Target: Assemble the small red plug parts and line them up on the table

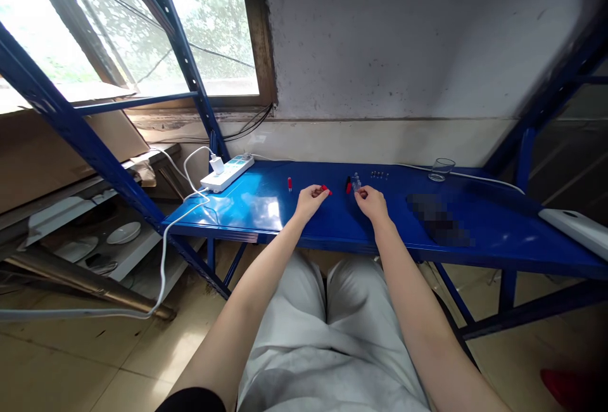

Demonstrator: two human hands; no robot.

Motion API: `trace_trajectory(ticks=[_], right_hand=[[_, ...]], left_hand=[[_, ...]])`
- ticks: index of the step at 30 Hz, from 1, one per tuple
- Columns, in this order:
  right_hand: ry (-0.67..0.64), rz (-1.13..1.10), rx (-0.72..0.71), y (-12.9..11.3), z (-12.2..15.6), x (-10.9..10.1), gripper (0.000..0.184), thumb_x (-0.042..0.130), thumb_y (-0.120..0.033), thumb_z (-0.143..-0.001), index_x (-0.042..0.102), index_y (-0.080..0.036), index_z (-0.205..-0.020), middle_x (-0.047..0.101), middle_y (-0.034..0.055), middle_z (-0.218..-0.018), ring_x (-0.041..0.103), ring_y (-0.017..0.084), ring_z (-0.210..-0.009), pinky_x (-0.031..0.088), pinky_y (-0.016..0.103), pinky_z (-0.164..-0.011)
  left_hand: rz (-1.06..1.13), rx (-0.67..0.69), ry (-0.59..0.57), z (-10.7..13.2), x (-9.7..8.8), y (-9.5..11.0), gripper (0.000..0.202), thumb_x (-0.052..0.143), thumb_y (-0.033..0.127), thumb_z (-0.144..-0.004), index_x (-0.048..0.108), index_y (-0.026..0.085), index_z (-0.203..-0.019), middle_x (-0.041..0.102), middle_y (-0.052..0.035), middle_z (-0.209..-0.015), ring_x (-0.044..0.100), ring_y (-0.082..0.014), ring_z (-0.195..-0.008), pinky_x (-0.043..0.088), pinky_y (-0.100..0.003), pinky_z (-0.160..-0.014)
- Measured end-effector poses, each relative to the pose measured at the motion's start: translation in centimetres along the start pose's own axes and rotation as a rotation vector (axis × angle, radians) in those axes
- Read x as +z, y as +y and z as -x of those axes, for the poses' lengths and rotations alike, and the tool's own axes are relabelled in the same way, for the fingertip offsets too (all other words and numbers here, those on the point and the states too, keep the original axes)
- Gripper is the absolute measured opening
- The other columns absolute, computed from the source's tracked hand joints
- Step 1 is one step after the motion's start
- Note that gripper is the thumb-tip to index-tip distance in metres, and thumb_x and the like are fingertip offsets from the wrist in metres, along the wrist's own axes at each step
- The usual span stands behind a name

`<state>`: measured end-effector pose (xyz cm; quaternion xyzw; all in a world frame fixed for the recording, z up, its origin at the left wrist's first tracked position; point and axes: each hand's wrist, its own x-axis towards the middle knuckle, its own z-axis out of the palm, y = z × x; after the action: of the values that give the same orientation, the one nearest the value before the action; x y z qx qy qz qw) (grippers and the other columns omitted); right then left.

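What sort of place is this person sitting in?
Likely a small workshop or storeroom: a blue steel rack shelf serves as bench, the plaster wall is bare and stained, and the left hand pinches a small red piece near a power strip.

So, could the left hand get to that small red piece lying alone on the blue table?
Probably yes. The lone red piece lies on the bare table just beside the left hand, with nothing between them, though that hand pinches another red bit.
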<state>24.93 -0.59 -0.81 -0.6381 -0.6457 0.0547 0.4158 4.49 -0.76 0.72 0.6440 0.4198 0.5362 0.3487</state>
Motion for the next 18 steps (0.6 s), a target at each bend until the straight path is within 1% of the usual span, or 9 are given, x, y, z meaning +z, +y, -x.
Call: trace_trajectory(ticks=[3, 6, 10, 13, 16, 18], right_hand=[[0.019, 0.056, 0.103, 0.2, -0.3, 0.1, 0.012, 0.054, -0.029, -0.076, 0.061, -0.019, -0.075, 0.065, 0.0073, -0.071, 0.056, 0.018, -0.057, 0.036, 0.026, -0.047], [0.022, 0.101, 0.138, 0.1, -0.5, 0.3, 0.012, 0.057, -0.03, -0.075, 0.062, -0.02, -0.072, 0.066, 0.0077, -0.072, 0.058, 0.02, -0.061, 0.037, 0.028, -0.051], [-0.015, 0.19, 0.139, -0.4, -0.5, 0.1, 0.015, 0.058, -0.032, -0.075, 0.065, -0.02, -0.071, 0.066, 0.0066, -0.072, 0.06, 0.02, -0.066, 0.04, 0.029, -0.057], [-0.085, 0.261, 0.167, -0.9, -0.5, -0.1, 0.018, 0.054, -0.033, -0.078, 0.067, -0.02, -0.078, 0.067, 0.0064, -0.079, 0.061, 0.02, -0.076, 0.04, 0.028, -0.062], [-0.126, 0.297, 0.198, -1.2, -0.4, -0.3, 0.021, 0.052, -0.034, -0.08, 0.068, -0.02, -0.084, 0.068, 0.0071, -0.084, 0.061, 0.022, -0.082, 0.041, 0.028, -0.065], [-0.131, 0.307, 0.206, -1.2, -0.4, -0.4, 0.021, 0.053, -0.033, -0.079, 0.068, -0.02, -0.085, 0.068, 0.0076, -0.085, 0.061, 0.022, -0.083, 0.041, 0.028, -0.066]], left_hand=[[-0.187, 0.084, -0.063, -0.9, 1.0, -0.2, 0.024, 0.063, 0.038, -0.071, 0.067, 0.015, -0.075, 0.065, -0.0054, -0.073, 0.054, -0.0146, -0.064, 0.042, -0.027, -0.062], [-0.32, 0.111, -0.096, -1.8, 2.3, -0.2, 0.02, 0.065, 0.035, -0.069, 0.067, 0.016, -0.073, 0.065, -0.0064, -0.073, 0.053, -0.0154, -0.062, 0.041, -0.028, -0.062], [-0.436, 0.078, -0.136, -2.5, 4.1, 0.1, 0.02, 0.063, 0.035, -0.071, 0.067, 0.016, -0.073, 0.065, -0.0062, -0.072, 0.055, -0.0159, -0.064, 0.041, -0.027, -0.062], [-0.549, 0.037, -0.166, -2.7, 5.2, 0.3, 0.021, 0.058, 0.036, -0.074, 0.066, 0.017, -0.074, 0.064, -0.0045, -0.072, 0.057, -0.0158, -0.067, 0.042, -0.025, -0.063], [-0.621, 0.018, -0.158, -2.8, 6.1, 0.4, 0.021, 0.056, 0.035, -0.076, 0.066, 0.017, -0.075, 0.065, -0.0039, -0.075, 0.059, -0.0164, -0.071, 0.042, -0.026, -0.065], [-0.661, 0.003, -0.149, -2.9, 6.6, 0.3, 0.019, 0.056, 0.035, -0.076, 0.066, 0.018, -0.077, 0.066, -0.004, -0.078, 0.059, -0.0173, -0.075, 0.043, -0.026, -0.068]])
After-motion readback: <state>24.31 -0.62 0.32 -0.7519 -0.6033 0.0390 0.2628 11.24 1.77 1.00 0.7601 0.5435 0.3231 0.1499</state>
